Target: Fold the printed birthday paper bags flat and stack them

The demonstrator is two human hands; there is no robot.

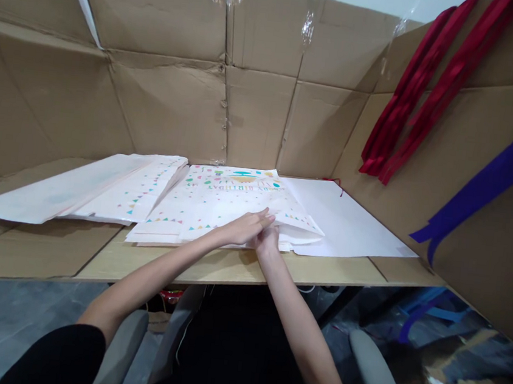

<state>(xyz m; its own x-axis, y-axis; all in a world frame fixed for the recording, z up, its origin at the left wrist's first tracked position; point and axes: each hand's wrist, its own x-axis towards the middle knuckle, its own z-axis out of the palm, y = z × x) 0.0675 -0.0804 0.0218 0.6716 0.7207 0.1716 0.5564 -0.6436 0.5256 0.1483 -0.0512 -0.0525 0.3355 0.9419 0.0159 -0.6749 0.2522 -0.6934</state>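
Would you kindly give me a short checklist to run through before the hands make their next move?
1. Hands at the near side of the printed paper: ok, left hand partly over right hand.
2. Right hand's fingertips visible: cannot tell their grip, as they are hidden.
3. Printed paper lying flat: not ok, its near right part bulges up.
4. Paper pile at the left squared up: not ok, its edges are fanned out.
5. Red ribbons clear of the papers: ok, they hang by the right cardboard wall.
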